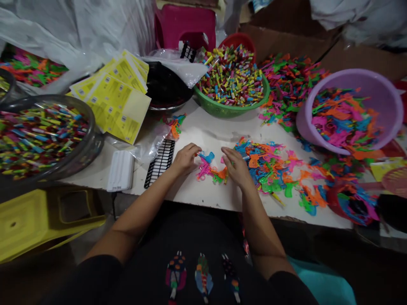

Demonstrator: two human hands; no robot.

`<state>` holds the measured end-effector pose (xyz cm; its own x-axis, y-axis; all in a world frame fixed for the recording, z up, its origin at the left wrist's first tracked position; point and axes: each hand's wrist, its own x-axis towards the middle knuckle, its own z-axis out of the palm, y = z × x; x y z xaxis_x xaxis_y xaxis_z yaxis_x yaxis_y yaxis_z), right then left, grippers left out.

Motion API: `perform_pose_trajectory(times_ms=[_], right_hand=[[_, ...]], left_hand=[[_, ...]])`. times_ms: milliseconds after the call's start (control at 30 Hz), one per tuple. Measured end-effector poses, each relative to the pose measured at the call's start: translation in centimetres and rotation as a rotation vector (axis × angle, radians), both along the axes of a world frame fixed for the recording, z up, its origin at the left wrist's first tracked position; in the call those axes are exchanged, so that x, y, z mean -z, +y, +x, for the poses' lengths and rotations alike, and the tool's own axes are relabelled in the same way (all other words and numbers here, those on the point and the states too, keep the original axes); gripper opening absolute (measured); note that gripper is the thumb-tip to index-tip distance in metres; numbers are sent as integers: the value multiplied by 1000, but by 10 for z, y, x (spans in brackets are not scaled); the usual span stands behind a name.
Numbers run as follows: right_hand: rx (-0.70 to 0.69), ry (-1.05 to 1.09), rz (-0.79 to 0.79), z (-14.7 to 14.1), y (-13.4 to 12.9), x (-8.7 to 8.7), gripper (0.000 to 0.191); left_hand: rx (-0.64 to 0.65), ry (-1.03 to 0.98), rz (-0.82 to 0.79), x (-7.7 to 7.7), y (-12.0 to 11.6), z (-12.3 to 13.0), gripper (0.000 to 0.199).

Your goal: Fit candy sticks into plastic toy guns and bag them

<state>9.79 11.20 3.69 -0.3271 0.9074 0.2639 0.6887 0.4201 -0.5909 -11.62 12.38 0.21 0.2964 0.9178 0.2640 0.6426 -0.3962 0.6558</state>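
My left hand (pixel 187 160) is over the white table, fingers curled together at the left edge of a small group of plastic toy guns. A speck of red shows at its fingertips, too small to name. Beside those fingertips lies a blue toy gun (pixel 207 157), with a pink toy gun (pixel 203 170) just below it. My right hand (pixel 235 168) is open, its fingers stretched out and palm turned toward the group. Right of it spreads a heap of toy guns (pixel 270 163) in orange, blue, pink and green. A thin yellow stick (pixel 278 199) lies at the heap's front.
A black plastic grid (pixel 160 163) and a white box (pixel 121 170) lie left of my hands. Behind are yellow printed sheets (pixel 119 108) and a green basket (pixel 222 111) of small wrapped pieces. A purple tub (pixel 389 112) and red bowl (pixel 333 203) of toys stand right.
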Motion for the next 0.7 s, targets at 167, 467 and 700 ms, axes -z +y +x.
perform_pose_trajectory(times_ms=[167,467,700], right_hand=[[-193,-307,-187,-37,27,30,39],[94,121,-408,-59,37,33,37],[238,847,-509,-71,-10,16,32]], left_hand=[[-182,-302,-63,-7,-6,-15,23],[-406,-1048,-906,-5,-47,-9,37],[-162,-1272,-835,-19,-67,12,42]])
